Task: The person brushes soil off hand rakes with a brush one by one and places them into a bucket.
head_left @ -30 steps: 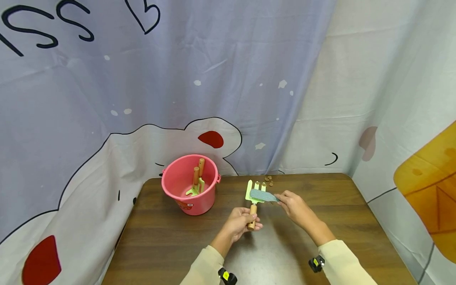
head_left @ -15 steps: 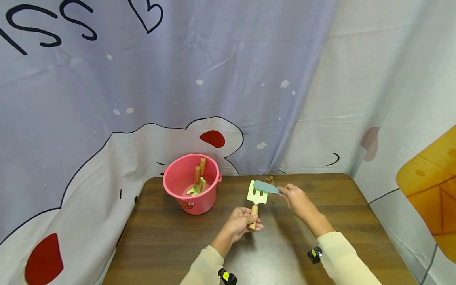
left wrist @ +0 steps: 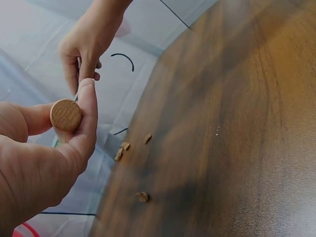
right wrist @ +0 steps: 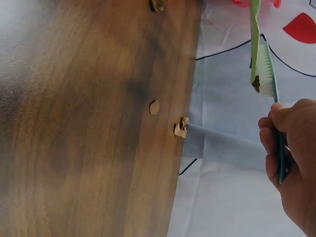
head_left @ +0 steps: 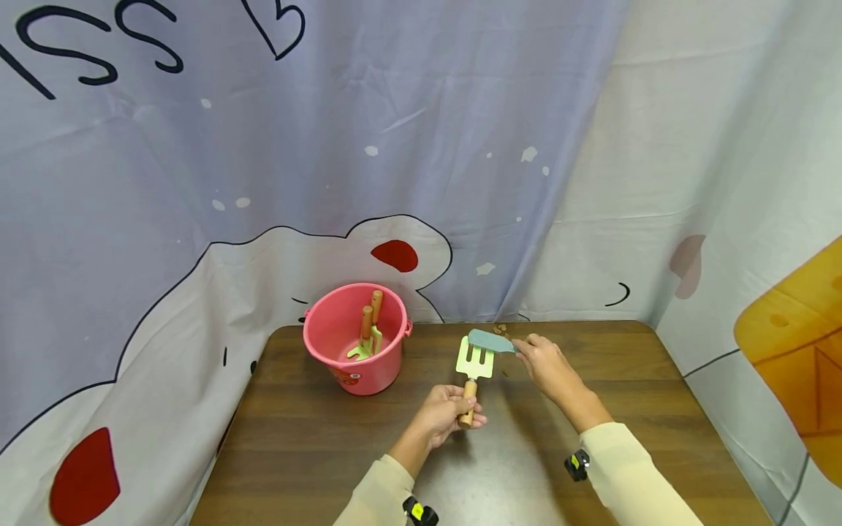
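Observation:
In the head view my left hand (head_left: 439, 418) grips the wooden handle (head_left: 468, 406) of a small light-green garden fork (head_left: 476, 370), its tines pointing away from me. The handle's round end (left wrist: 66, 115) faces the left wrist camera, between thumb and fingers. My right hand (head_left: 547, 369) pinches a flat blue-green brush (head_left: 492, 341) by its narrow end, the brush lying across the tine tips. Seen from the right wrist, white bristles (right wrist: 265, 74) face the fork, and a dark brown clump (right wrist: 256, 84) sits at a tine's end. Both tools are held above the table.
A pink bucket (head_left: 358, 376) stands at the table's back left, with two small wooden-handled green tools (head_left: 366, 325) inside. Several brown crumbs (right wrist: 181, 127) lie near the wooden table's (head_left: 316, 453) far edge. A printed curtain (head_left: 460, 146) hangs directly behind.
The brush has slid from the middle of the fork's tines out to their tips, away from me. The left hand still holds the fork in nearly the same place.

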Demonstrator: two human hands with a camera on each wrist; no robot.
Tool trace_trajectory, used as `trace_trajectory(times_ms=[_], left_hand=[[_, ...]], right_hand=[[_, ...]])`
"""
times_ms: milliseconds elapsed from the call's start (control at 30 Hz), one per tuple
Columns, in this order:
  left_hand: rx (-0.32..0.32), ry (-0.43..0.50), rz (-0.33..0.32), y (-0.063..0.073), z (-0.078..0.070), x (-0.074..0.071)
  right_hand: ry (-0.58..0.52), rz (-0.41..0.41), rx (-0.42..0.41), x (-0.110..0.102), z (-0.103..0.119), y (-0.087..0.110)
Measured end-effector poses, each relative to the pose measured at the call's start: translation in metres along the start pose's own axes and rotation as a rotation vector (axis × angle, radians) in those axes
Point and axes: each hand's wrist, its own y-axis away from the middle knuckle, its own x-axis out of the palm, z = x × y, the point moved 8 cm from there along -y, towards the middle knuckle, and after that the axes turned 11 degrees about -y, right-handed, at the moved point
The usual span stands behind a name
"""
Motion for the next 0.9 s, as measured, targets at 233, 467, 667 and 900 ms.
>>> trace_trajectory(times_ms=[233,467,667,900], left_hand=[[0.005,0.023,0.02,0.0,0.002,0.003],[0.007,0.009,0.029,0.001,0.0,0.004],[0.009,0.009,0.027,0.002,0.0,0.004],[0.014,0.007,0.033,0.004,-0.001,0.004]], right_hand=[[-0.021,0.0,0.049,-0.004,-0.008,-0.001],[-0.022,-0.023,0.054,-0.007,-0.014,-0.001],[-0.034,-0.021,0.075,-0.01,-0.02,-0.004],[-0.064,0.005,0.124,-0.012,-0.02,-0.003]])
